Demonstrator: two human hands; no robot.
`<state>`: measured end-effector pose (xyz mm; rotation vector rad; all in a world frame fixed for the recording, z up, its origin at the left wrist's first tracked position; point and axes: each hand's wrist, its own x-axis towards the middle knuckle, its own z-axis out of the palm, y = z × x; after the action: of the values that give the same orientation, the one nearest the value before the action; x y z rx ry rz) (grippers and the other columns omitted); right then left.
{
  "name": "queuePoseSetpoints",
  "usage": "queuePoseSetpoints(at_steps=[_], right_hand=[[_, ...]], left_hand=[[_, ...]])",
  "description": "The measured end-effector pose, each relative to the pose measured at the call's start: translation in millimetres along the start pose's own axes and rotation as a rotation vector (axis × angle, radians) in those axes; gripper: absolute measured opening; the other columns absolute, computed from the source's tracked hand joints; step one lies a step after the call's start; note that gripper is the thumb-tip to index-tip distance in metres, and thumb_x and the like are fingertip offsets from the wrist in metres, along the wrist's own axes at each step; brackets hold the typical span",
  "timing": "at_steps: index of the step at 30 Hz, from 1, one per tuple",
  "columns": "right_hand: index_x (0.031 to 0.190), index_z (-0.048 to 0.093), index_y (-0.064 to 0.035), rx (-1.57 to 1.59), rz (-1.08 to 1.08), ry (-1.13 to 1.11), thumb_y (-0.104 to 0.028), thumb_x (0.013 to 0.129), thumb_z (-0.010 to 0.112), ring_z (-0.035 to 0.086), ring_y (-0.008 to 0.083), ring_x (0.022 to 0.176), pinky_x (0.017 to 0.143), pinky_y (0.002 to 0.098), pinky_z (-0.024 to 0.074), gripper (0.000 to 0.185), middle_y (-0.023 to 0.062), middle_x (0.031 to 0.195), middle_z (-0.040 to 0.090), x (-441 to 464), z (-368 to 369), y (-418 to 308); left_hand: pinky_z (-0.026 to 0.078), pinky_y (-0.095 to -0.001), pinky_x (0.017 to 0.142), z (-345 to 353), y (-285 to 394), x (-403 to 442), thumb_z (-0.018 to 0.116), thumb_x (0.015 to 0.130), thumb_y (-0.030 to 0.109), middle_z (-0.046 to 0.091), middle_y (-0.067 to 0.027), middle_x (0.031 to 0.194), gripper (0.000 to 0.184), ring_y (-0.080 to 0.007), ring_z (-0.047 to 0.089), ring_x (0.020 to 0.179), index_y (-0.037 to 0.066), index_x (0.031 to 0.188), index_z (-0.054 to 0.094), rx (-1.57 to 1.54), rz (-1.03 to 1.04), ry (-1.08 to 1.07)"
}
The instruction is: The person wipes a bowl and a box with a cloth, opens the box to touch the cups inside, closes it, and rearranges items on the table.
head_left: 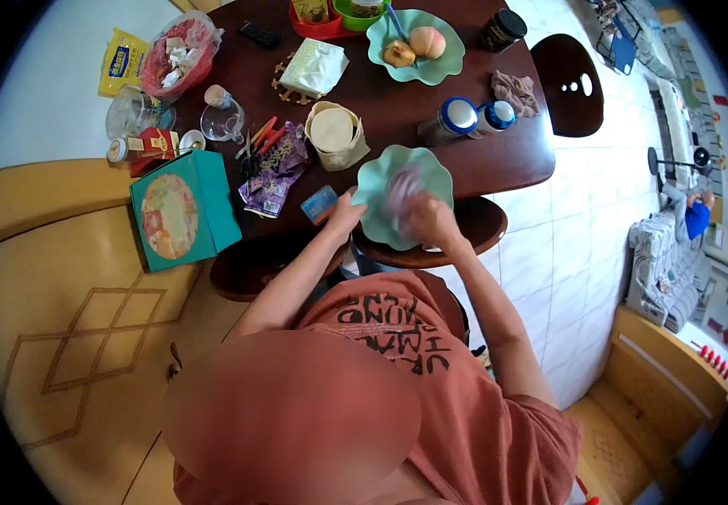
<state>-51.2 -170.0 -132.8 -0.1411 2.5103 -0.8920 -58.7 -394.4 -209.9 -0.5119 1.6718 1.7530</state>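
At the near edge of the bench (494, 164), the left hand (345, 215) grips a scalloped green plate (372, 178) by its rim while the right hand (433, 220) clutches a blurred, pinkish cloth-like item (401, 190) over it.

Counter (499, 156) = dark wood, v. shiny & smooth. Wavy green plate (375, 181): hard, smooth, a bit shiny. Purple thing (399, 192) on it: too blurry to tell. Purple packet (276, 175): shiny, crinkly plastic. Clear mug (223, 128): see-thru, looks like glass. Rag (514, 93): soft, rumply cloth. Shirt (490, 412): matt cloth. Floor (532, 240): smooth, shiny tiles w/ thin lines.
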Motion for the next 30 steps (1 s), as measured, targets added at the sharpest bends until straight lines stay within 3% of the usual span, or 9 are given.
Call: queuePoseSetpoints(at_steps=[2, 7, 8, 11, 15, 18, 20, 27, 30], right_hand=[[0.111, 0.069, -0.0004, 0.245, -0.342, -0.076, -0.003, 0.076, 0.059, 0.062, 0.0394, 0.103, 0.092, 0.0404, 0.0496, 0.036, 0.0215, 0.11, 0.067, -18.3, -18.8, -26.8], [0.104, 0.065, 0.0025, 0.381, -0.267, 0.802, 0.001, 0.077, 0.059, 0.062, 0.0383, 0.099, 0.092, 0.0423, 0.0491, 0.028, 0.0163, 0.109, 0.061, -23.2, -41.1, -94.0], [0.113, 0.065, 0.0014, 0.367, -0.195, 0.245, 0.004, 0.075, 0.054, 0.062, 0.036, 0.102, 0.096, 0.04, 0.0464, 0.04, 0.0191, 0.103, 0.064, -27.4, -37.3, -85.3], [0.11, 0.064, 0.0031, 0.276, -0.7, -0.114, -0.004, 0.07, 0.059, 0.063, 0.0325, 0.095, 0.091, 0.0385, 0.048, 0.041, 0.0194, 0.103, 0.064, -48.5, -42.6, -128.3], [0.104, 0.066, 0.0002, 0.379, -0.395, 0.61, 0.001, 0.071, 0.058, 0.062, 0.0382, 0.098, 0.09, 0.044, 0.05, 0.034, 0.019, 0.101, 0.065, -44.1, -68.0, -154.0], [0.108, 0.064, -0.0022, 0.302, -0.335, 0.587, 0.0, 0.076, 0.058, 0.061, 0.039, 0.091, 0.082, 0.0438, 0.0505, 0.033, 0.0194, 0.094, 0.064, -36.1, -42.0, -190.8], [0.102, 0.067, -0.0004, 0.364, -0.725, -0.272, 0.001, 0.073, 0.059, 0.063, 0.0356, 0.09, 0.082, 0.0394, 0.0513, 0.031, 0.0191, 0.093, 0.066, -42.7, -43.0, -197.8], [0.102, 0.067, 0.0005, 0.285, -0.57, 0.738, 0.001, 0.071, 0.058, 0.064, 0.0351, 0.098, 0.09, 0.0407, 0.0505, 0.032, 0.0167, 0.109, 0.066, -44.5, -27.6, -251.5], [0.102, 0.068, -0.0074, 0.09, -0.854, 0.096, -0.003, 0.069, 0.067, 0.059, 0.0365, 0.107, 0.088, 0.0434, 0.0522, 0.034, 0.013, 0.119, 0.063, -62.6, 5.6, -258.7]], left_hand=[[0.045, -0.0353, 0.097, -10.6, -6.0, -7.7, 0.055, 0.087, -0.001, 0.056, -0.0099, 0.129, 0.063, -0.0231, 0.055, 0.116, 0.01, 0.146, 0.037, 0.132, 0.086, -0.027], [0.043, -0.0328, 0.099, -18.8, 59.5, -102.6, 0.049, 0.079, -0.009, 0.052, -0.0097, 0.134, 0.07, -0.0204, 0.051, 0.121, 0.009, 0.146, 0.038, -0.114, 0.319, 0.047], [0.042, -0.0326, 0.1, -22.0, 63.5, -110.0, 0.049, 0.079, -0.009, 0.052, -0.0085, 0.133, 0.072, -0.0203, 0.05, 0.122, 0.011, 0.147, 0.036, -0.312, 0.352, 0.0], [0.043, -0.0339, 0.102, -39.9, 79.1, -131.3, 0.049, 0.081, -0.01, 0.051, -0.0084, 0.137, 0.075, -0.022, 0.051, 0.124, 0.012, 0.15, 0.032, -0.402, 0.287, -0.008], [0.047, -0.0389, 0.099, -51.8, 107.1, -167.0, 0.049, 0.082, -0.011, 0.052, -0.01, 0.134, 0.073, -0.0262, 0.055, 0.119, 0.013, 0.149, 0.033, -0.637, 0.212, 0.038], [0.047, -0.0395, 0.099, -64.0, 104.4, -177.6, 0.049, 0.081, -0.012, 0.053, -0.0098, 0.134, 0.074, -0.0262, 0.055, 0.119, 0.013, 0.149, 0.033, -0.627, 0.243, 0.016], [0.047, -0.0397, 0.1, -80.6, 98.4, -184.0, 0.049, 0.081, -0.012, 0.053, -0.0094, 0.134, 0.074, -0.0257, 0.055, 0.12, 0.012, 0.149, 0.033, -0.605, 0.254, 0.009], [0.05, -0.0336, 0.094, -112.8, 86.6, -212.0, 0.054, 0.08, -0.007, 0.051, -0.0114, 0.136, 0.072, -0.0253, 0.057, 0.117, 0.008, 0.148, 0.034, -0.448, 0.501, 0.079], [0.044, -0.031, 0.102, -120.5, 101.1, -232.0, 0.049, 0.08, -0.01, 0.049, -0.0083, 0.14, 0.073, -0.0208, 0.05, 0.126, 0.007, 0.15, 0.034, -0.54, 0.412, -0.038]])
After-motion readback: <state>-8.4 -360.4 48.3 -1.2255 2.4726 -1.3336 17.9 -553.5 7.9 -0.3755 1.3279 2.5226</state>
